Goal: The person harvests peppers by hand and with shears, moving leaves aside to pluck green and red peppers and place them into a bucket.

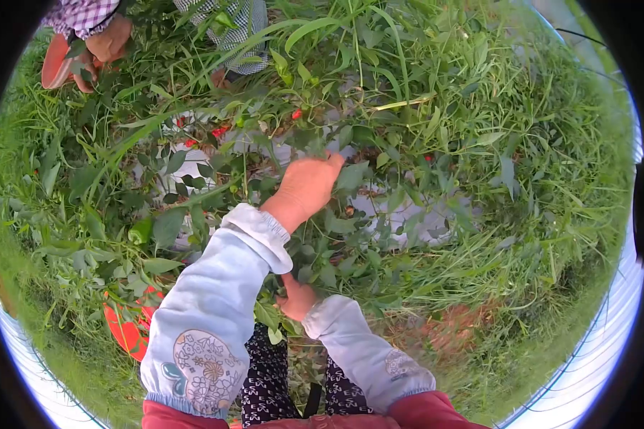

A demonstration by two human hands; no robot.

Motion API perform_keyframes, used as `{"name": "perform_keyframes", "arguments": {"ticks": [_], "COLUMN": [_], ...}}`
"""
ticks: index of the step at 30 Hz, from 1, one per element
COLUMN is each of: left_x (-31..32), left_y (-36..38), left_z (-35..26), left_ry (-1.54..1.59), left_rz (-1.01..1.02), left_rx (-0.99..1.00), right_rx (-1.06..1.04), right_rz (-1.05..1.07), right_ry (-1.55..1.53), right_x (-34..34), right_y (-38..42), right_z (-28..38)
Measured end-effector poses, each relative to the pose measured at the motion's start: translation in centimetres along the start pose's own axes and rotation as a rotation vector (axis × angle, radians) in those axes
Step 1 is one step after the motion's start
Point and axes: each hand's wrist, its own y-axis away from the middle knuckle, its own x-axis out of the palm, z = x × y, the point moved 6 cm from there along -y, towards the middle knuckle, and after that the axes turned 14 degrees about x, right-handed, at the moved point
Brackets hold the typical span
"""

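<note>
Among the leaves of the pepper plants (350, 175), my left hand (309, 184) reaches forward with its back up. Its fingers curl down into the foliage, and whatever they grip is hidden. Closer to my body, my right hand (298, 300) is closed beside low leaves and stems; I cannot make out what is in it. A small red pepper (297, 114) hangs beyond my left hand. More red peppers (220, 132) show to the left of it. A green pepper (142, 230) hangs left of my left forearm.
A red container (125, 332), partly behind my left sleeve, stands in the plants. At top left, another person's hand (109, 39) is near a red bowl (56, 63). Tall grass (465, 268) crowds the row, with pale ground sheet (408, 218) between plants. Plastic sheeting (594, 372) borders the right.
</note>
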Motion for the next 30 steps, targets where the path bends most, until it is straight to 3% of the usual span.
{"name": "perform_keyframes", "arguments": {"ticks": [2,4,5,6,8,10,12,14,15,17,20,21,22,24,25,27,28,30], "left_x": [-0.9,-2.3,-3.2,-3.5,-6.3,-8.7,-11.7,-12.0,-12.2,-11.4,-9.8,-9.9,-10.1,-10.1,-9.2,-9.3,-9.2,-11.7], "left_y": [1.5,3.1,3.9,4.1,5.0,5.5,5.4,4.1,3.1,0.6,-1.6,-2.3,-2.6,-3.0,-3.3,-4.6,-4.7,-3.7], "left_z": [-0.2,-1.5,-1.6,-0.7,2.7,6.1,9.8,13.8,14.7,15.5,15.7,14.8,14.6,13.7,14.9,17.0,17.2,13.5], "left_ry": [0.035,0.173,0.228,0.227,0.419,1.08,1.035,0.827,0.823,0.734,0.843,0.982,0.984,0.857,0.855,0.377,0.379,0.194], "left_rz": [-0.024,-0.208,-0.332,-0.334,-0.737,-0.731,-0.943,-0.871,-0.862,-0.588,-0.459,-0.498,-0.491,-0.224,-0.219,-0.306,-0.302,-0.297], "left_rx": [-0.059,0.029,0.06,0.063,0.077,-0.311,-0.352,-0.533,-0.533,-0.517,-0.529,-0.377,-0.376,-0.462,-0.462,-0.302,-0.299,-0.268], "right_rx": [0.003,0.004,-0.058,-0.118,-0.086,-0.057,-0.052,-0.052,-0.056,-0.089,-0.145,-0.168,-0.162,-0.12,-0.12,-0.145,-0.151,-0.192], "right_rz": [0.003,0.008,-0.062,-0.132,-0.08,-0.023,0.01,0.023,0.027,-0.007,-0.064,-0.091,-0.091,-0.002,-0.001,-0.026,-0.035,-0.04], "right_ry": [0.004,0.002,-0.037,-0.078,-0.056,-0.04,-0.018,-0.013,0.001,0.008,0.016,0.015,0.011,-0.011,-0.016,-0.055,-0.068,0.0], "right_x": [-0.7,0.1,1.2,0.9,0.3,-0.1,0.2,-1.0,-1.6,-1.6,-0.7,-0.6,-0.4,0.0,0.4,1.0,1.0,0.4], "right_y": [0.6,0.3,-0.4,-0.3,0.0,0.0,-0.3,0.7,0.9,0.7,0.4,0.2,-0.1,-0.4,-0.5,-0.7,-0.8,-0.3], "right_z": [0.6,0.2,-0.6,-0.4,-0.2,0.0,-0.2,0.7,1.0,0.9,0.3,0.1,-0.2,-0.5,-0.7,-1.1,-1.2,-0.5]}}
